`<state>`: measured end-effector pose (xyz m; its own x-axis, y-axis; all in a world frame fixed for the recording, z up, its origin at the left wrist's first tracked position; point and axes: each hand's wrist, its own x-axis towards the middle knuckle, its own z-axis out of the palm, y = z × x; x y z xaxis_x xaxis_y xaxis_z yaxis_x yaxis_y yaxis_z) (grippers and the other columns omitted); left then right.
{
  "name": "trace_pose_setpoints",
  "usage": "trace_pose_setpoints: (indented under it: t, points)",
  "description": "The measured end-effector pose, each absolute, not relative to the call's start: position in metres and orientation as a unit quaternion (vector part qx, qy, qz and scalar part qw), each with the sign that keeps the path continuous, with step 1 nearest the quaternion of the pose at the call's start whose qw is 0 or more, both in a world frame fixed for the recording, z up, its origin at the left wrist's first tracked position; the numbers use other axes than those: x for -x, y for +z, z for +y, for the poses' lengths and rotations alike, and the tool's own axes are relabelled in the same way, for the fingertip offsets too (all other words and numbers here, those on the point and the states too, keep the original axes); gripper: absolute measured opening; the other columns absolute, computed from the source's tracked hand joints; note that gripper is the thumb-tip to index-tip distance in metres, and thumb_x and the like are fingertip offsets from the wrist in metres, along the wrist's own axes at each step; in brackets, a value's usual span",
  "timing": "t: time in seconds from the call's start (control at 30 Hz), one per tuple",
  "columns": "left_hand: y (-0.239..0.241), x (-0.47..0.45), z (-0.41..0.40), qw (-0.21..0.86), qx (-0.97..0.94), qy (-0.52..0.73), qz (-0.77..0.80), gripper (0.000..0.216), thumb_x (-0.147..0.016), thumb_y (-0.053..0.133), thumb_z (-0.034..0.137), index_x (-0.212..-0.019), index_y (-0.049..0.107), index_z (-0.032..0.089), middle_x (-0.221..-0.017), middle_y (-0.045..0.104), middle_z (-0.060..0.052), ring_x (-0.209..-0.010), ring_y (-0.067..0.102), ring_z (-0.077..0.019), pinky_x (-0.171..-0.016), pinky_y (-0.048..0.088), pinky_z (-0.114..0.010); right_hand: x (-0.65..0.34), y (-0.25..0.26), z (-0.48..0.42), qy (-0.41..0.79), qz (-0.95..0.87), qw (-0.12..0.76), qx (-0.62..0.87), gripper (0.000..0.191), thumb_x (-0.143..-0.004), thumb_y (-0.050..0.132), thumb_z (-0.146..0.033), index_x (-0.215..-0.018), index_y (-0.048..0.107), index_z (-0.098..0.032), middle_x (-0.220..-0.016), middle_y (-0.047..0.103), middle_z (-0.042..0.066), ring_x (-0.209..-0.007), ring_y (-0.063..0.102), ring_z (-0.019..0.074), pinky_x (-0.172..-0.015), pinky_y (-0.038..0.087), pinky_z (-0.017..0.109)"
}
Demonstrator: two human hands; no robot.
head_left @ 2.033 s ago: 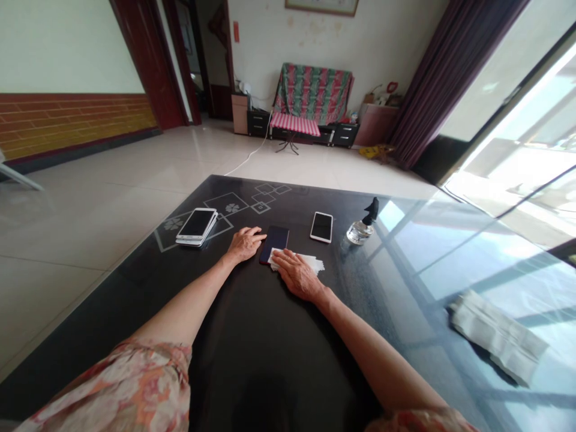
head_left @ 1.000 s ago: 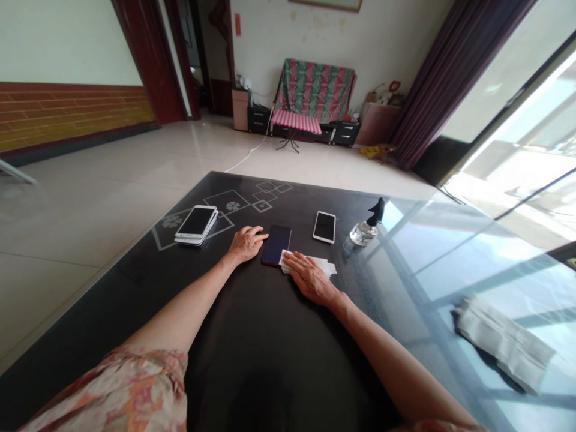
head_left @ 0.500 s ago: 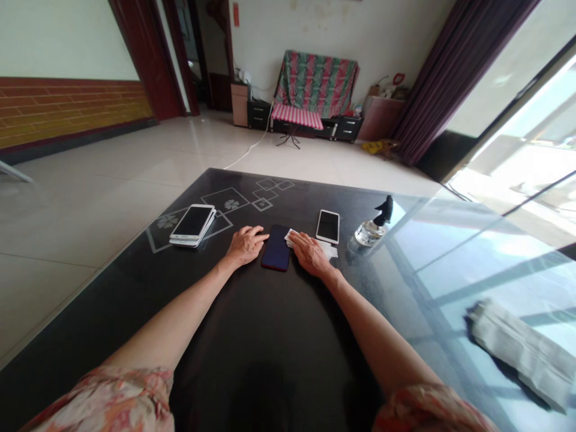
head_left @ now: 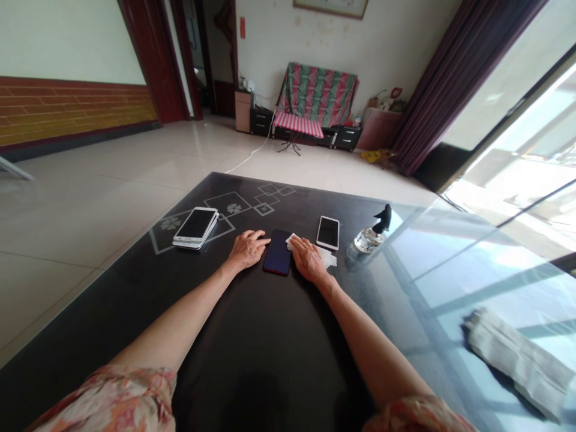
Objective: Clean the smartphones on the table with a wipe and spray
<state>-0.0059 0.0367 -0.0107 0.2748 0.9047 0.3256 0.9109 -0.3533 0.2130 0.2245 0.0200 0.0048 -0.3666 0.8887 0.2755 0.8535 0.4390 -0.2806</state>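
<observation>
daylight glares through the window (head_left: 540, 144) at right beside a purple curtain (head_left: 432, 84), glossy pale floor tiles (head_left: 135, 159) run back to a stained white wall (head_left: 265, 42) with black drawer units (head_left: 348, 138) below, and a maroon door (head_left: 155, 60) adjoins brick-patterned wainscoting (head_left: 76, 111) at left.

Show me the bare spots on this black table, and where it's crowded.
Bare table: the patch on the near side of the dark phone, and the stretch between the spray bottle and the grey cloth. Crowded: around the dark phone, with the left hand, right hand, white tissue and white phone close by.
</observation>
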Motion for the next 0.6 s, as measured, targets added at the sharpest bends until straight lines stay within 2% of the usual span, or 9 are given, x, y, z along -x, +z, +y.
trace_pose_setpoints:
  t: [0.3, 0.6]
  points:
    - [-0.010, 0.005, 0.036, 0.003, 0.798, -0.200, -0.569, 0.035, -0.091, 0.047, 0.026, -0.116, 0.069, 0.037, -0.135, 0.058, 0.004, -0.121, 0.048, -0.0265, -0.102, 0.044, -0.044, -0.210, 0.019, 0.039, 0.027, -0.811, 0.192, 0.552, 0.035, -0.100, 0.033, -0.026, -0.125, 0.057, -0.022, -0.139, 0.054, 0.004, -0.124, 0.047, 0.0233, -0.101, 0.040, 0.040]
    - [-0.010, 0.004, 0.035, 0.002, 0.795, -0.207, -0.570, 0.034, -0.091, 0.047, 0.025, -0.115, 0.069, 0.037, -0.135, 0.057, 0.004, -0.122, 0.047, -0.0277, -0.101, 0.045, -0.046, -0.177, 0.021, 0.049, 0.025, -0.827, 0.185, 0.531, 0.032, -0.098, 0.036, -0.025, -0.122, 0.059, -0.025, -0.138, 0.055, 0.003, -0.119, 0.047, 0.0228, -0.097, 0.041, 0.038]
